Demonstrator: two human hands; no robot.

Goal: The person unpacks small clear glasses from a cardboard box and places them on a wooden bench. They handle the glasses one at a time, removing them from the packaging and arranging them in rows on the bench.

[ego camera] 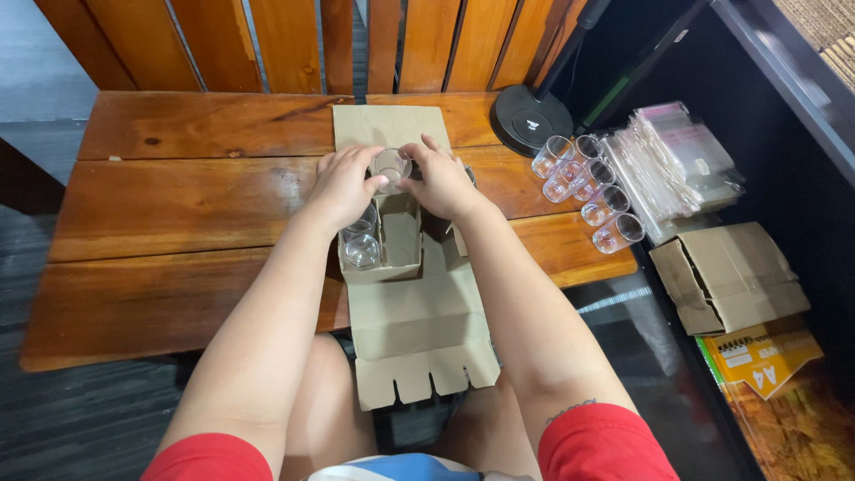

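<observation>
A small clear glass tumbler (390, 167) sits pinched between my two hands over the far end of the brown cardboard divider box (392, 254), which I take as my landmark on the wooden plank table (187, 200). Nearest me, the box's flat, unfolded flaps with cut tabs (420, 352) hang off the table's front edge above my knees. Inside the box's left compartment I see two more clear glasses (361, 242). My left hand (343, 184) curls its fingers around the tumbler's left side; my right hand (443, 183) grips the right side, both closed on it. Right of the box, a row of empty clear glasses (588, 191) lies on the table, beside a stack of clear plastic bags (672, 165). Beyond the box to the right stands a round black base (532, 118).
</observation>
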